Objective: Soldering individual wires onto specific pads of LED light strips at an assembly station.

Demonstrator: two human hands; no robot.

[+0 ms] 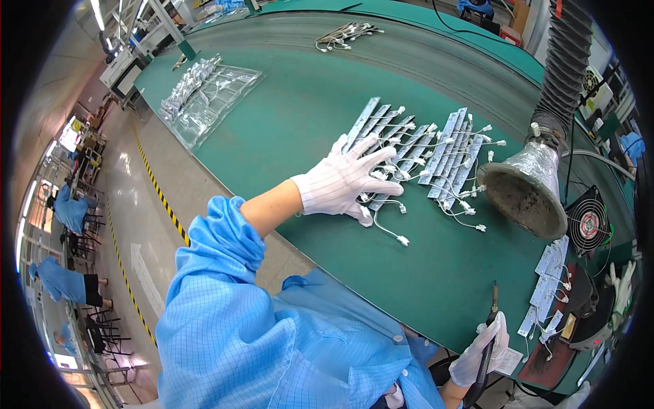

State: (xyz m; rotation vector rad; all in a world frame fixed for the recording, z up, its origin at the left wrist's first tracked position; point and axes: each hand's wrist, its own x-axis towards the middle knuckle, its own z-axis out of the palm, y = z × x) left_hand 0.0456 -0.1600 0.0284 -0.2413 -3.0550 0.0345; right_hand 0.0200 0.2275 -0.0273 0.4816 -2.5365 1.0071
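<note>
My left hand (pixel 347 178), in a white striped glove, lies with spread fingers over a pile of narrow light strips (pixel 361 124) with short white wires and connectors. It covers part of them. Just right of it, a second pile of such strips (pixel 446 157) rests on the green bench (pixel 306 123). Near the bench's front edge my right hand (pixel 482 351), also gloved, is closed round a soldering iron (pixel 495 300), whose metal tip points up and away from me. At the right, several wired light strips (pixel 545 286) lie in a row beside dark equipment.
A metal fume hood (pixel 521 194) on a ribbed hose (pixel 565 61) hangs over the right side, near a small fan (pixel 588 221). At the far left is a clear plastic bag (pixel 218 102) with strips. A cable bundle (pixel 347 35) lies at the back. Co-workers sit beyond the aisle.
</note>
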